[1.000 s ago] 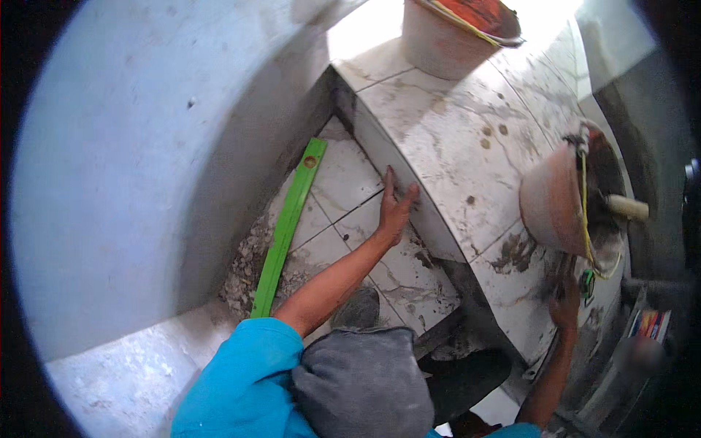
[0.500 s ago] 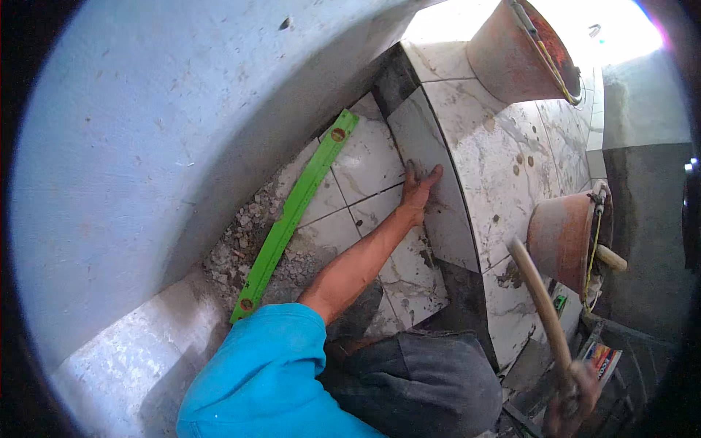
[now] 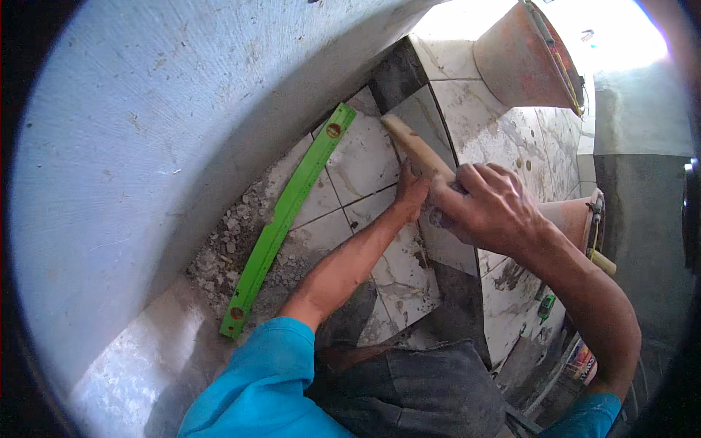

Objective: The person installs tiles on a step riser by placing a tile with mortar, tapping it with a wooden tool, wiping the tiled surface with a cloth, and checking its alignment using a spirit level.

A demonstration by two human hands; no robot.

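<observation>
My right hand [image 3: 493, 208] is closed around a pale wooden handle [image 3: 416, 144]. The handle slants up and left across an upright marbled tile [image 3: 425, 115] on the step's face. A small grey part shows under my fist, too hidden to name. My left hand [image 3: 413, 193] rests against the lower part of that tile, its fingers partly covered by the handle and my right hand. Left of my left arm, a green spirit level [image 3: 288, 208] lies aslant over the marbled floor tiles [image 3: 361, 160].
Rubble [image 3: 232, 237] lies along the foot of the pale wall [image 3: 146, 146]. On the tiled step [image 3: 482, 131] stands one bucket [image 3: 511, 62] at the back; another bucket [image 3: 571, 217] is partly behind my right arm. A small green tool [image 3: 546, 308] lies nearby.
My right hand has swung up and left from the lower right, bringing the wooden handle over the upright tile. My left hand stays against the tile. The view has shifted slightly.
</observation>
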